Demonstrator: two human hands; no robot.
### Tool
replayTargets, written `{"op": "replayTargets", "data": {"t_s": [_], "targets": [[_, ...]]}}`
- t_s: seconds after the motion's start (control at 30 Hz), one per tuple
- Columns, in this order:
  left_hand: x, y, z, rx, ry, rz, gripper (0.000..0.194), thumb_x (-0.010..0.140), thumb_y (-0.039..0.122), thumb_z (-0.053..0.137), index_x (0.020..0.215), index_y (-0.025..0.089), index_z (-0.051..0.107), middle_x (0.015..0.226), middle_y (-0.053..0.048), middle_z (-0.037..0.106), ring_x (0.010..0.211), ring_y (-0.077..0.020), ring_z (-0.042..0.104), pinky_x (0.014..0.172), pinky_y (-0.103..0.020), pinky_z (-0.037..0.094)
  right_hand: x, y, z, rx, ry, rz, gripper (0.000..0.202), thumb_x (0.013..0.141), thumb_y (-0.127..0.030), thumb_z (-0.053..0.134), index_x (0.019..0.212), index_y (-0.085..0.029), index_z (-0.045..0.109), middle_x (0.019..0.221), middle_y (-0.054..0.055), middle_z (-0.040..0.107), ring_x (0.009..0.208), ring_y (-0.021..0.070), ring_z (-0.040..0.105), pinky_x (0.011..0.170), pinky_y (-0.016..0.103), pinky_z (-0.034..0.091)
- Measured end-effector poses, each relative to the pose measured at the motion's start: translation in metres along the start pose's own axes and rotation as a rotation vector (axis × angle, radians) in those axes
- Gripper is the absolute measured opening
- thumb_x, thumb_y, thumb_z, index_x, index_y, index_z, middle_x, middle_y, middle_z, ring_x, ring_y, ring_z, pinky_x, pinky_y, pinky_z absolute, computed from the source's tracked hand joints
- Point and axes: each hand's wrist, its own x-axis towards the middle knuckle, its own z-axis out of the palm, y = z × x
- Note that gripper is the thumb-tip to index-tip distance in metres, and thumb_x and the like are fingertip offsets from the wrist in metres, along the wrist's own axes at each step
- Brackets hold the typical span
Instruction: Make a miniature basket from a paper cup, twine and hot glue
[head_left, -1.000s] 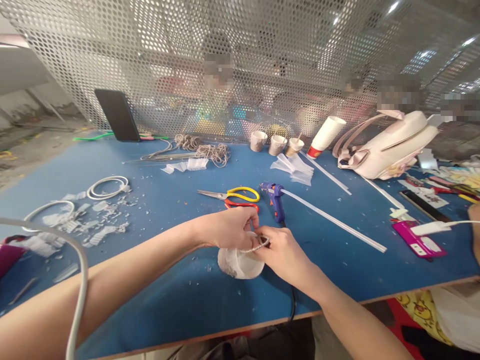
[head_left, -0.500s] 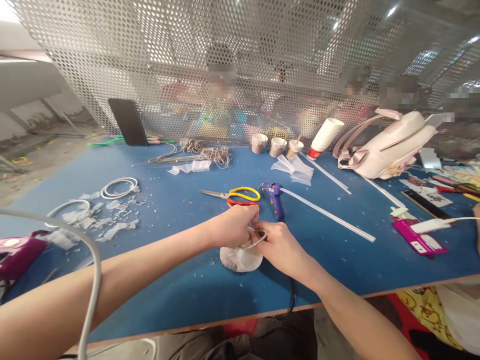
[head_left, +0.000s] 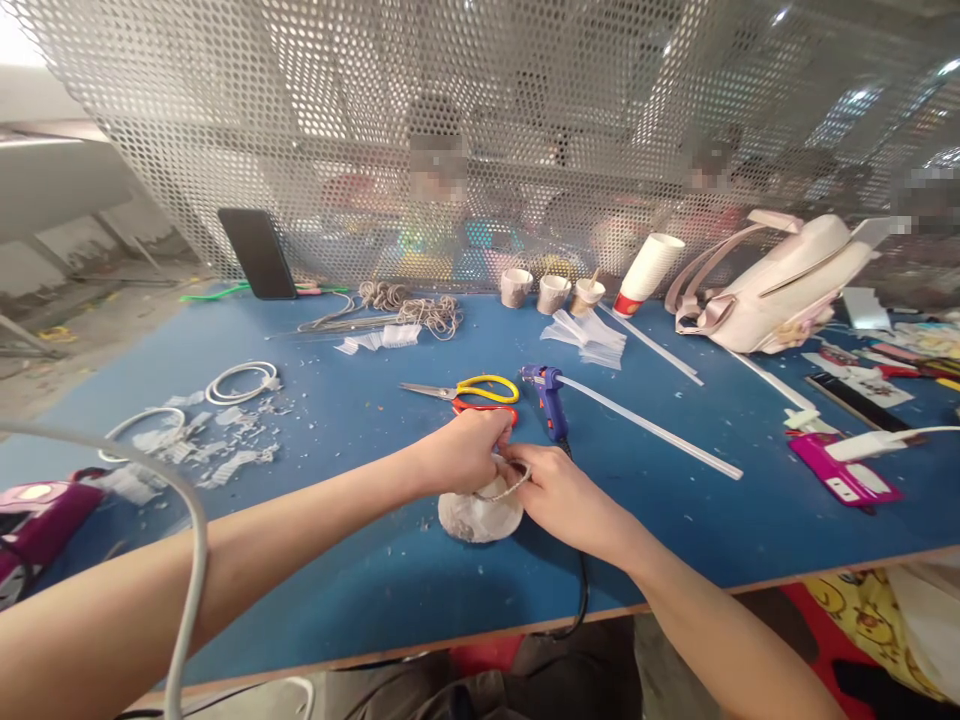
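Note:
Near the table's front edge sits a small whitish rounded piece (head_left: 480,518), with a loop of twisted cord (head_left: 513,485) at its top. My left hand (head_left: 471,452) is closed at the top of this piece; what its fingers pinch is hidden. My right hand (head_left: 551,485) has its fingers closed on the cord loop, touching the left fingertips. Just beyond the hands lie scissors (head_left: 486,388) with yellow and red handles. A blue glue gun (head_left: 551,402) with a long clear stick lies to their right.
Cord bundles (head_left: 431,314), small cups (head_left: 553,293), stacked paper cups (head_left: 651,272) and a pale backpack (head_left: 784,290) line the back. White rings (head_left: 241,383) and scraps lie left. A cable (head_left: 196,560) crosses my left forearm. A magenta power strip (head_left: 844,470) lies right.
The view has shifted slightly. Both hands remain at the top of the whitish piece, with almost no visible movement.

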Motion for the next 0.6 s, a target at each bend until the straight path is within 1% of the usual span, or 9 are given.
{"op": "replayTargets", "data": {"t_s": [0.13, 0.23, 0.33, 0.4, 0.5, 0.6], "targets": [[-0.0004, -0.0006, -0.001, -0.008, -0.005, -0.008, 0.024, 0.06, 0.008, 0.052, 0.066, 0.021, 0.034, 0.061, 0.005, 0.044, 0.055, -0.0118, 0.038, 0.05, -0.024, 0.026, -0.0028, -0.0016, -0.0057, 0.03, -0.054, 0.001, 0.019, 0.083, -0.011, 0.037, 0.072, -0.02, 0.049, 0.068, -0.002, 0.056, 0.06, 0.0115, 0.044, 0.056, 0.023, 0.032], [-0.0009, -0.0015, -0.0018, -0.007, -0.006, -0.022, 0.025, 0.058, 0.004, 0.05, 0.067, 0.021, 0.033, 0.06, 0.005, 0.042, 0.053, -0.0111, 0.036, 0.05, -0.024, 0.024, -0.0046, -0.0009, -0.0071, 0.035, -0.057, 0.012, 0.021, 0.085, -0.013, 0.037, 0.074, -0.019, 0.054, 0.068, -0.002, 0.057, 0.059, 0.0112, 0.044, 0.056, 0.023, 0.033], [-0.0024, -0.0012, -0.003, 0.0, -0.003, -0.04, 0.026, 0.059, 0.004, 0.05, 0.066, 0.021, 0.032, 0.06, 0.005, 0.043, 0.054, -0.0113, 0.036, 0.05, -0.024, 0.024, -0.0052, 0.0, -0.0062, 0.046, -0.02, 0.036, 0.02, 0.085, -0.015, 0.04, 0.085, -0.019, 0.059, 0.068, -0.002, 0.059, 0.057, 0.0114, 0.048, 0.054, 0.023, 0.035], [-0.0042, -0.0004, -0.0039, 0.007, 0.001, -0.048, 0.025, 0.062, 0.005, 0.05, 0.066, 0.021, 0.032, 0.062, 0.004, 0.044, 0.055, -0.0116, 0.038, 0.051, -0.024, 0.025, -0.0046, 0.0004, -0.0048, 0.05, 0.019, 0.029, 0.019, 0.086, -0.016, 0.042, 0.093, -0.02, 0.059, 0.068, -0.002, 0.061, 0.059, 0.0123, 0.052, 0.054, 0.022, 0.036], [-0.0071, 0.0006, -0.0048, 0.011, 0.0, -0.044, 0.023, 0.067, 0.008, 0.05, 0.066, 0.021, 0.032, 0.064, 0.003, 0.047, 0.056, -0.0119, 0.039, 0.052, -0.024, 0.026, -0.0026, 0.0011, -0.0018, 0.01, 0.082, -0.022, 0.015, 0.087, -0.015, 0.042, 0.09, -0.02, 0.056, 0.066, -0.002, 0.06, 0.058, 0.013, 0.055, 0.054, 0.023, 0.037], [-0.0083, 0.0003, -0.0048, 0.011, -0.007, -0.035, 0.022, 0.07, 0.011, 0.052, 0.066, 0.021, 0.033, 0.065, 0.002, 0.049, 0.056, -0.0122, 0.041, 0.052, -0.024, 0.027, -0.0016, 0.002, 0.0012, -0.068, 0.131, -0.11, 0.015, 0.088, -0.013, 0.041, 0.088, -0.02, 0.054, 0.065, -0.002, 0.059, 0.054, 0.0129, 0.055, 0.052, 0.023, 0.037]]}}
